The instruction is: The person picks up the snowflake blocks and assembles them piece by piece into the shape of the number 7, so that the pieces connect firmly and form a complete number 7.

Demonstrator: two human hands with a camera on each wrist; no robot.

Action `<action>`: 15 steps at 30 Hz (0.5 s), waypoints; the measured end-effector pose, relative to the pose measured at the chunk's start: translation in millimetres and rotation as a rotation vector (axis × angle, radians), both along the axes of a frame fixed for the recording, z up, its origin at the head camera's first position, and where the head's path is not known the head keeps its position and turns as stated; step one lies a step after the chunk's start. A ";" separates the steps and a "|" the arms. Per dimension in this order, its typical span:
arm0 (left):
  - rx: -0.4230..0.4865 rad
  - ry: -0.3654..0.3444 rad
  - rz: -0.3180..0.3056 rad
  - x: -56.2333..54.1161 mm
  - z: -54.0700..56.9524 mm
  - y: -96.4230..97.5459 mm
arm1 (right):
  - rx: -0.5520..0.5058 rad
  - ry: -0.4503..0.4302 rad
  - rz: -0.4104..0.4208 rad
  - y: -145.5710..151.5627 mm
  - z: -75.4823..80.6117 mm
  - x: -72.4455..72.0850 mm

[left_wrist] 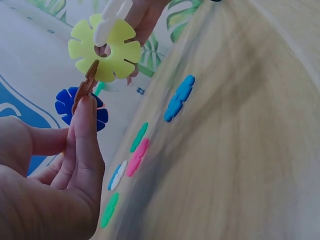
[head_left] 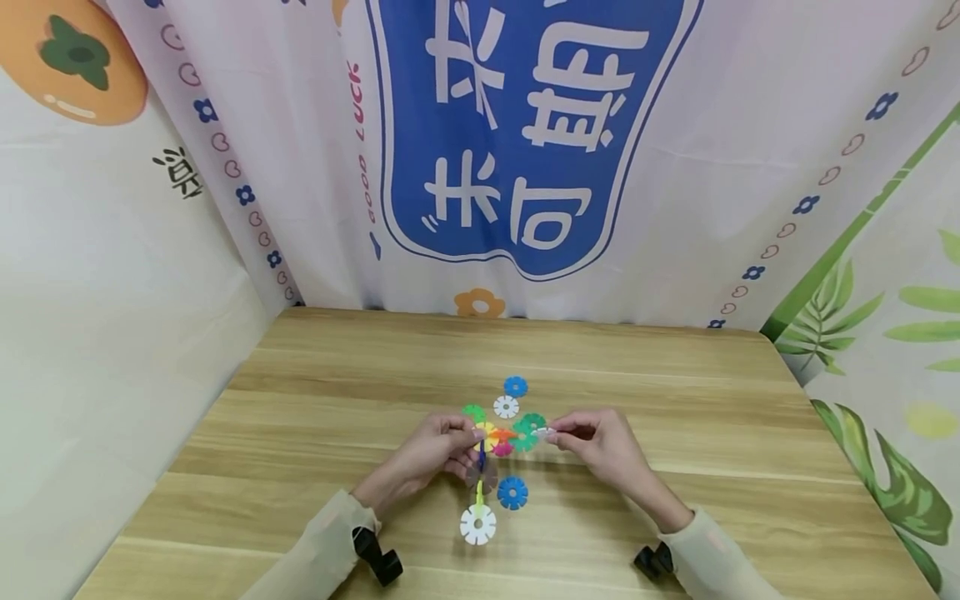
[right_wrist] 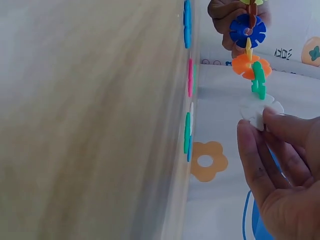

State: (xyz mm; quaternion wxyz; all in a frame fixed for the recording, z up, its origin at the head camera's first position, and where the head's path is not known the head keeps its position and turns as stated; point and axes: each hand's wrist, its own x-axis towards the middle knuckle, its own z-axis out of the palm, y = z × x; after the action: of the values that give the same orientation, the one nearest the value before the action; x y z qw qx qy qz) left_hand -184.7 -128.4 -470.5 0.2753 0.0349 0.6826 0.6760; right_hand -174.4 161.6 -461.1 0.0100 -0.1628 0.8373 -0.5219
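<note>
Fingers [left_wrist: 85, 130] of the left hand [head_left: 431, 454]: closed in a pinch on the disc chain, by its dark blue and brown members; exact disc gripped cannot be told.
Fingers of the right hand [head_left: 615, 446]: thumb and fingertips pinching a white end disc [right_wrist: 252, 107].
Backdrop cloth [head_left: 675, 208]: white, printed with a blue panel; behind the surface.
Surface [head_left: 675, 375]: wood-grained, rounded far corners; beneath both hands.
Sleeves [head_left: 322, 542]: two, pale; black wrist device [head_left: 378, 557] at each cuff.
Disc chain [head_left: 501, 435]: notched discs, bent, raised above the surface between the hands. Order: white [left_wrist: 112, 22], yellow-green [left_wrist: 122, 47], brown [left_wrist: 82, 92], dark blue [right_wrist: 241, 36], yellow [right_wrist: 248, 49], orange [right_wrist: 243, 67], green [right_wrist: 258, 80], touching the white end disc; whether slotted cannot be told.
Loose discs: six, lying on the surface. Far blue [head_left: 522, 387], with loose white [head_left: 499, 407] just beside; two loose greens [head_left: 473, 411]; pink [head_left: 503, 450]; near blue [head_left: 504, 493].
</note>
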 end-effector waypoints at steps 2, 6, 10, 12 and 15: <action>0.002 0.001 0.005 1.0 -0.8 0.9 | 0.008 -0.004 0.012 0.0 0.2 0.5; 0.006 0.015 0.018 1.5 -2.1 3.9 | 0.037 0.017 0.036 0.5 4.0 -0.4; 0.006 0.027 0.000 2.1 -2.1 8.0 | 0.076 0.026 0.044 3.6 7.5 -0.3; 0.009 0.019 -0.012 2.6 -1.3 9.5 | 0.080 0.006 0.051 5.8 8.1 0.3; 0.031 -0.001 -0.012 2.8 1.3 9.8 | 0.044 -0.045 0.061 9.8 10.9 -0.4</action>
State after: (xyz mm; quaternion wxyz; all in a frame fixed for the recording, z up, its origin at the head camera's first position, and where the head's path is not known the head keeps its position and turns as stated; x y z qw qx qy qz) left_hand -181.9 -118.7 -469.2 0.2789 0.0430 0.6719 0.6848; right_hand -174.8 171.4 -450.2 0.0485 -0.1764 0.8428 -0.5061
